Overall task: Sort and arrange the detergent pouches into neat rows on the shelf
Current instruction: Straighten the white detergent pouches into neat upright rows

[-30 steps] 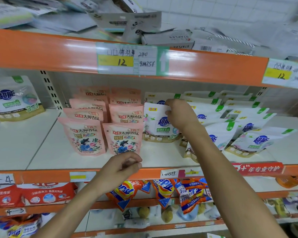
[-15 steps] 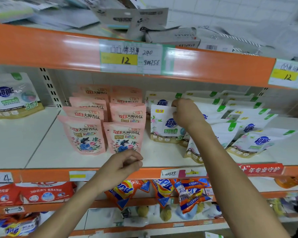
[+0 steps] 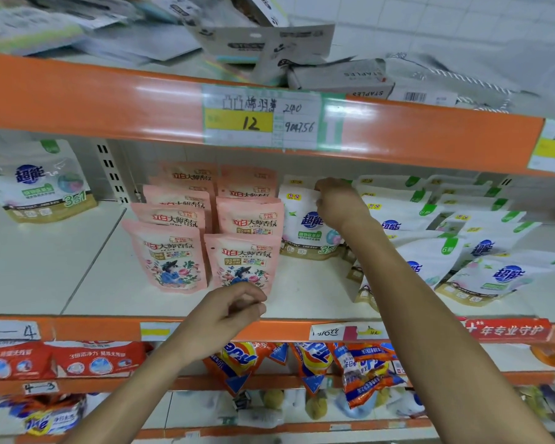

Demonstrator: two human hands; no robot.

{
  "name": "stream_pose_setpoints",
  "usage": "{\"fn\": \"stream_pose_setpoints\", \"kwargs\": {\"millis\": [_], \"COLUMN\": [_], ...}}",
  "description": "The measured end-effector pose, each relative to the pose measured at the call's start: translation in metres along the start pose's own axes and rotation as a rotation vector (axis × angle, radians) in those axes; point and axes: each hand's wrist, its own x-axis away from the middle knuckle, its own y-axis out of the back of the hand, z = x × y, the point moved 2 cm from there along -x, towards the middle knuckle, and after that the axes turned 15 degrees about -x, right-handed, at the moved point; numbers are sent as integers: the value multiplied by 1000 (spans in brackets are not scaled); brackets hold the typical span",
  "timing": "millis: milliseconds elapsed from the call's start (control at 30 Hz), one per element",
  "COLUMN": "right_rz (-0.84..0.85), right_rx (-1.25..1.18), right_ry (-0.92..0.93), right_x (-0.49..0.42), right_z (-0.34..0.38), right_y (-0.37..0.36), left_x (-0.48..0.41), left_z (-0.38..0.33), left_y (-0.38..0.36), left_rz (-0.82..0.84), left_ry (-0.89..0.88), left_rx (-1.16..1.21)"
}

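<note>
Middle shelf (image 3: 77, 267), detergent section. Pink pouches (image 3: 170, 254) stand upright in two files running front to back, faces forward, tidy. Just beside them on their right stands a white pouch (image 3: 302, 229) with blue lettering, upright and square to the front, its base on the shelf. The right hand (image 3: 337, 203) reaches in over it, fingers and thumb pinching its top edge. The left hand (image 3: 228, 310) hovers at the orange front rail (image 3: 93, 328), just below the front pink pouch of the right file. Its fingers are loosely curled with the thumb near the fingertips, and it holds nothing that can be seen. Whether it touches the pink pouch cannot be told. Further right, the leaning white pouches (image 3: 494, 270) slump at mixed angles, overlapping, some tipped nearly flat. A lone white pouch (image 3: 42, 184) of the same brand stands well apart at the far left, beyond the shelf upright. Step in hand, by judgement: setting the head of a white row next to the pink block. The pink side looks done and the white side barely begun. The next move calls for letting go only once the pouch stands unaided, then lifting the leaning ones singly by their tops and standing them behind or beside it. These soft pouches likely sag and topple if they are left unsupported.
</note>
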Motion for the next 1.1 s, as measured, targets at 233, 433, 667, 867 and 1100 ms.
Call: {"fn": "stream_pose_setpoints", "kwargs": {"millis": [233, 433, 667, 867, 1100], "right_rz": [-7, -58, -159, -154, -187], "right_rx": [4, 2, 17, -36, -300], "right_ry": [5, 57, 56, 77, 422], "right_x": [-7, 9, 35, 63, 112], "right_z": [0, 1, 12, 16, 68], "right_y": [-1, -2, 7, 16, 18], "left_x": [4, 5, 7, 17, 54], "left_z": [8, 8, -3, -11, -1], "left_y": [2, 1, -3, -10, 22], "left_rz": [-15, -64, -71, -69, -178], "left_ry": [40, 53, 23, 14, 129], "left_rx": [28, -27, -41, -28, -95]}}
